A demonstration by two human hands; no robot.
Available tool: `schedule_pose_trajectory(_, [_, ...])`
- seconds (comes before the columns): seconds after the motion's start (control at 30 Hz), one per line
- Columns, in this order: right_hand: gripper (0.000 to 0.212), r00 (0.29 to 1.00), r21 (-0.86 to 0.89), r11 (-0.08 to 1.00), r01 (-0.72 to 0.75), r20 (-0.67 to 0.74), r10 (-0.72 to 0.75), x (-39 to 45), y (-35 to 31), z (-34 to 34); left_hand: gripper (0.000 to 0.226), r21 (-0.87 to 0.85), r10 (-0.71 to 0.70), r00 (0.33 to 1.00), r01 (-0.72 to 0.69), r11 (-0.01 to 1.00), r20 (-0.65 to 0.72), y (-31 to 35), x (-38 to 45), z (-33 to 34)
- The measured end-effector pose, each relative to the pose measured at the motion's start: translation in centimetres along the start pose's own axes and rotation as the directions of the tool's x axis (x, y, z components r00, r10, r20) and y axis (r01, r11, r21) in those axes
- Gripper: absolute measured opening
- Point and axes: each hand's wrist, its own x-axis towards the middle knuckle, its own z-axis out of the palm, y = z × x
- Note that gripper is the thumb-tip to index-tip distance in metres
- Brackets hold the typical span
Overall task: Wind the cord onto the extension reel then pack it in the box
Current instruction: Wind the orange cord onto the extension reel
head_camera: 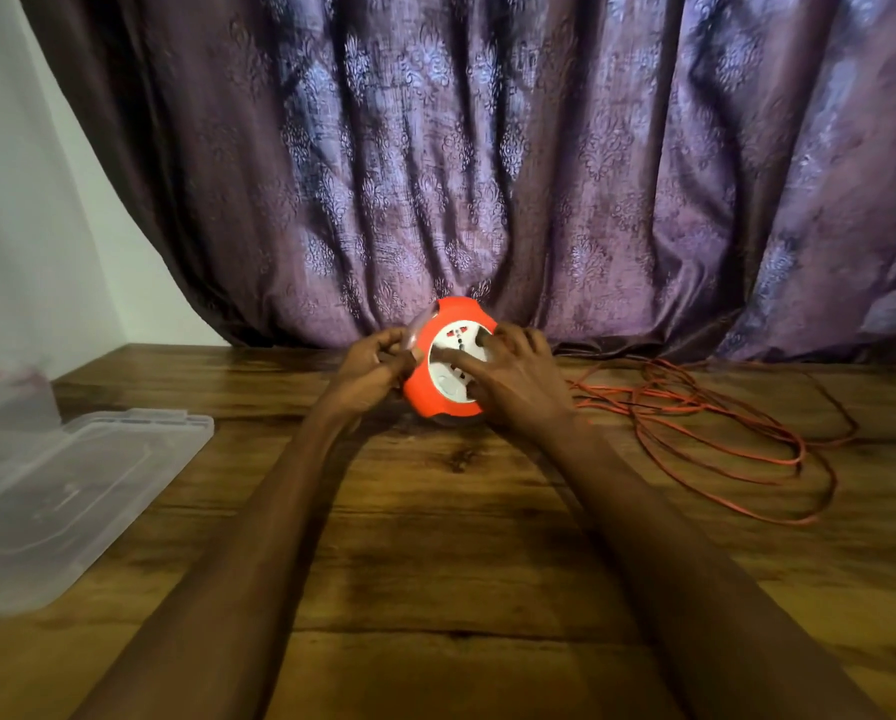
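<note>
An orange extension reel (438,394) with a white socket face stands tilted on the wooden table (435,537) near the curtain. My left hand (370,368) grips its left rim with curled fingers. My right hand (513,379) lies over the white face, fingers curled on it. A long orange cord (721,433) lies in loose loops on the table to the right of the reel.
A clear plastic box (4,397) stands at the far left, and its clear lid (72,485) lies flat beside it on the table. A purple patterned curtain (487,174) hangs right behind the reel.
</note>
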Motion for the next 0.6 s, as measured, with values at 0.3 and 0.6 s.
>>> schedule_pose_trajectory(0.3, [0.059, 0.417, 0.683, -0.128, -0.719, 0.572, 0.707, 1.7, -1.4, -2.1, 0.035, 0.073, 0.131, 0.984, -0.123, 0.99, -0.12, -1.3, -1.1, 5.4])
schedule_pose_trajectory(0.6, [0.036, 0.552, 0.775, -0.135, -0.617, 0.548, 0.628, 0.4, 0.3, -1.1, 0.034, -0.048, 0.03, 0.951, -0.047, 0.998, -0.306, -1.7, 0.1, 4.1])
